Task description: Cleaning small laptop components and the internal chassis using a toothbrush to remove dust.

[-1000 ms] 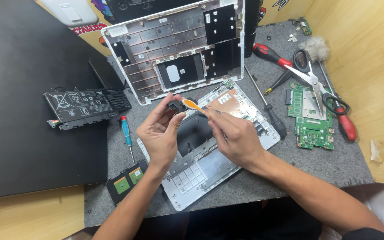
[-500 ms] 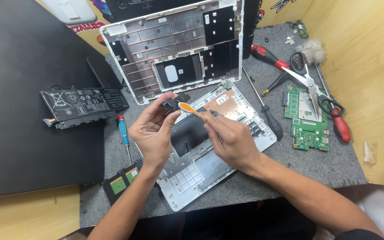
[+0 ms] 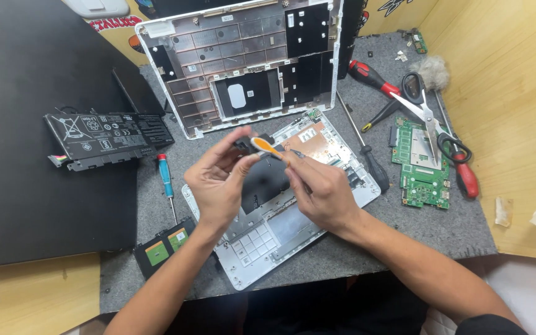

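Observation:
My left hand [image 3: 218, 183] pinches a small black part [image 3: 247, 145] between thumb and fingers, lifted above the table. My right hand [image 3: 319, 189] grips a screwdriver with an orange handle [image 3: 267, 147], its end right against that black part. Both hands hover over an opened white laptop base [image 3: 293, 214] with a dark fan recess and a copper plate. Behind it leans the laptop's white bottom cover [image 3: 249, 62], its inner side facing me.
On the grey mat lie a black battery pack [image 3: 110, 138], a blue screwdriver [image 3: 166, 180], a small black board piece [image 3: 164, 248], a black screwdriver [image 3: 367, 155], a green circuit board [image 3: 423, 164], scissors [image 3: 426, 111] and red-handled tools [image 3: 373, 75]. A wooden wall [image 3: 504, 93] stands at right.
Both hands have drifted slightly left and down in view while still holding the black part and the orange-handled screwdriver together; the view has shifted a little.

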